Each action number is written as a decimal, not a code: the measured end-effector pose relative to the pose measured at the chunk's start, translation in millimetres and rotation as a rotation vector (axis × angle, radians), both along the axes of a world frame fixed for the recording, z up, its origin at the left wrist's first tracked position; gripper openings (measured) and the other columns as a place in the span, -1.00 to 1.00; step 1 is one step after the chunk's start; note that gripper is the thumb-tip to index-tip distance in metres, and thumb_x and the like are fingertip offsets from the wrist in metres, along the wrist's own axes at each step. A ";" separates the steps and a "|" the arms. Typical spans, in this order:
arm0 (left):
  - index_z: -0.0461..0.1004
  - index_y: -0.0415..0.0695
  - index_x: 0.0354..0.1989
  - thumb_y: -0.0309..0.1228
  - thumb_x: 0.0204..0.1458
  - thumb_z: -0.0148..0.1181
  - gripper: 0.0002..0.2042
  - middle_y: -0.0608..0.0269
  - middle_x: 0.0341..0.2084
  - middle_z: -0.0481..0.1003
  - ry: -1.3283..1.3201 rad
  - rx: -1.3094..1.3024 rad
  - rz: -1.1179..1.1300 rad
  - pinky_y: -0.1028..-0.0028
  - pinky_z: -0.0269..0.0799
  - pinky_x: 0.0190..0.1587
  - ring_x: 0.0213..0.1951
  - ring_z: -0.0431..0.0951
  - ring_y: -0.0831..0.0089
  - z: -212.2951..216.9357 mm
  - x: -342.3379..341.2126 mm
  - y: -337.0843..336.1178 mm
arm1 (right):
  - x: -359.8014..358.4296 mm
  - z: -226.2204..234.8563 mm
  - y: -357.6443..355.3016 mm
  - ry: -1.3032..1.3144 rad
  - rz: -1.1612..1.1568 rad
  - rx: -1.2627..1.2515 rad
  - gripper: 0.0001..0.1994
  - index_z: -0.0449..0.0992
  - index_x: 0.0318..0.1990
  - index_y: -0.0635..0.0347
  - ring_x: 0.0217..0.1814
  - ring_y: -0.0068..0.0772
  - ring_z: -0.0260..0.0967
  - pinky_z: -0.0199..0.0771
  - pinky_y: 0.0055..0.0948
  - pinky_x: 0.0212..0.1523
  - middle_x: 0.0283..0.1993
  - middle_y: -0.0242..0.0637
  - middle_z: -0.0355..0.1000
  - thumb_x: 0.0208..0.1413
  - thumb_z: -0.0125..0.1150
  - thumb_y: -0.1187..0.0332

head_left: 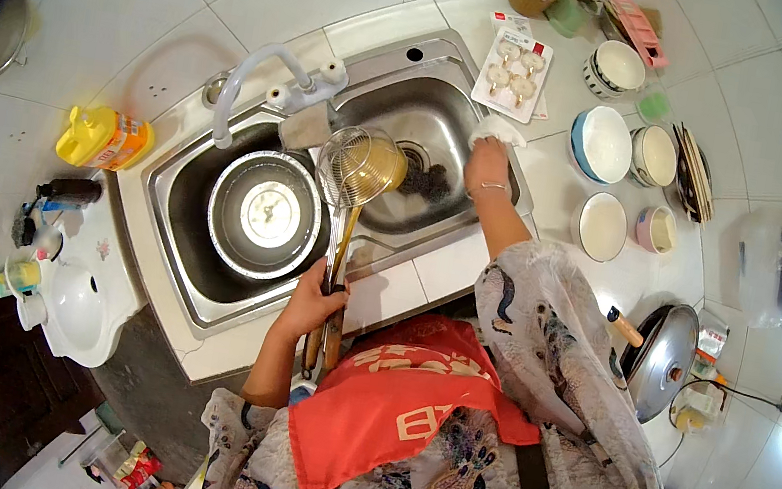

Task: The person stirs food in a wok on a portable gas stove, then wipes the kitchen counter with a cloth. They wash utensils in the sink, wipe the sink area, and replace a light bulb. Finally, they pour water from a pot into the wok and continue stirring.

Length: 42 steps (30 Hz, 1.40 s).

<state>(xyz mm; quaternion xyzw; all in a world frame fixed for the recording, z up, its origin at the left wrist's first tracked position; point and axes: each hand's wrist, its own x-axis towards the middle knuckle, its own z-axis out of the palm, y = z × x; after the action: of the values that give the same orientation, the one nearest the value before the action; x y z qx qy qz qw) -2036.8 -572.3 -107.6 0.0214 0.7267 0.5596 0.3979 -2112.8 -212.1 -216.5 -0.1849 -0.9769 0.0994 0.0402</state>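
My left hand (312, 302) is closed around the wooden handles of several long kitchen utensils. Among them, a wire skimmer (336, 167) and a yellowish ladle-like head (378, 164) reach over the divider of the steel double sink (450, 117). At the right rim of the sink, my right hand (491, 166) grips a white cloth (502, 130) that lies against the edge. A dark scrubber (428, 183) sits by the drain in the right bowl. In the left bowl stands a round metal basin (215, 218) with what looks like water in it.
The faucet (267, 59) arches over the left bowl. Bowls (600, 225) and a flat package of hooks (514, 74) lie on the right counter. A lidded pan (667, 362) stands at the lower right. Beyond the sink's left end is a yellow bottle (103, 139).
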 end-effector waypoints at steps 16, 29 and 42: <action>0.30 -0.19 -0.04 -0.57 -0.12 0.18 -0.60 0.36 -0.43 0.39 -0.010 -0.079 -0.012 0.54 0.37 -0.28 -0.38 0.40 0.58 -9.8 -2.9 15.8 | -149.4 -5.5 -27.3 -0.013 -0.027 0.129 -0.78 0.53 -0.26 0.21 0.02 -0.16 0.25 0.13 -0.27 0.11 -0.12 -0.15 0.43 -0.02 0.04 0.35; 0.26 -0.19 0.05 -0.65 -0.14 0.13 -0.51 0.33 -0.42 0.41 -0.071 -0.020 0.204 0.53 0.42 -0.41 -0.45 0.44 0.55 -1.7 21.8 -4.7 | -140.2 -19.2 -42.4 0.071 0.341 -0.016 -0.84 0.45 -0.29 0.18 0.03 -0.19 0.25 0.21 -0.24 0.07 -0.15 -0.15 0.41 -0.02 0.00 0.40; 0.26 -0.20 -0.16 -0.65 -0.11 0.09 -0.70 0.29 -0.43 0.42 -0.079 0.056 0.478 0.51 0.43 -0.38 -0.45 0.48 0.50 7.7 41.9 -11.6 | -139.6 -22.4 -123.4 0.292 0.642 -0.233 -0.84 0.46 -0.28 0.14 -0.11 -0.18 0.35 0.29 -0.21 -0.08 -0.24 -0.19 0.44 0.00 -0.03 0.40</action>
<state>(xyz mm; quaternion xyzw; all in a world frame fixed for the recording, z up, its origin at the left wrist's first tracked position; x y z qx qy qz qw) -1994.9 -583.9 -99.9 -0.1619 0.6791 0.6583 0.2816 -2252.4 -335.5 -238.9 0.1438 -0.9513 0.2426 0.1245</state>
